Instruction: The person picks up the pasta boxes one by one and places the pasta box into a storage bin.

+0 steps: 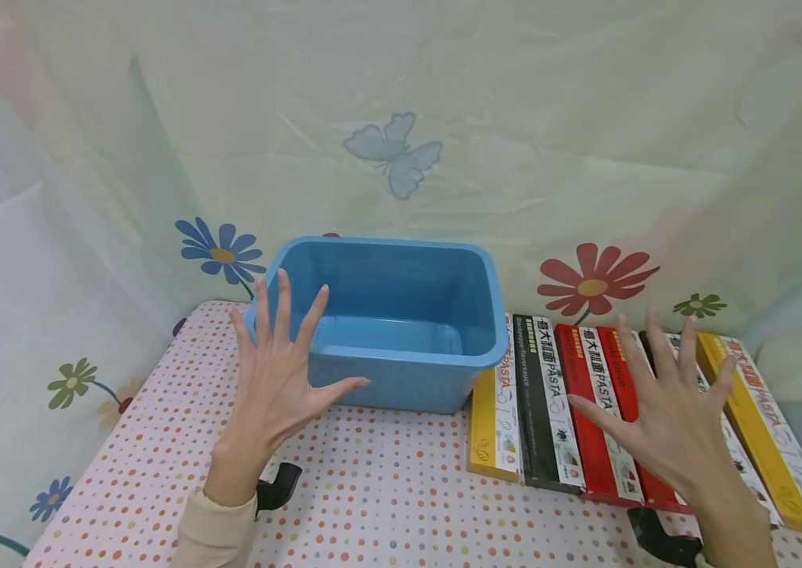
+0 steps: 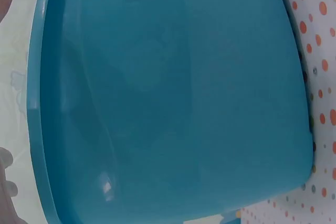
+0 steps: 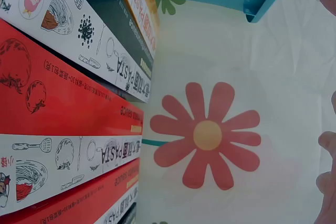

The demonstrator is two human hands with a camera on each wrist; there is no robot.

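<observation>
My left hand (image 1: 276, 383) is held up with its fingers spread, in front of the left part of a blue plastic bin (image 1: 401, 383). Nothing is in that hand. Over the row of pasta boxes at the right, my right hand (image 1: 678, 426) is likewise spread and holds nothing. The row has a yellow box (image 1: 484, 426), a black box (image 1: 539, 426), a red box (image 1: 589, 426), a second red box partly behind the hand, another dark-ended box mostly hidden, and a yellow box (image 1: 773, 438) at the far right. In the left wrist view the bin's side (image 2: 184, 98) fills most of the picture.
A dotted cloth (image 1: 387, 497) covers the table. Behind it hangs a pale curtain (image 1: 515, 118) with flowers and a butterfly. The bin's right end stands close to the leftmost yellow box. Inside the bin, the bare floor (image 1: 387, 335) shows.
</observation>
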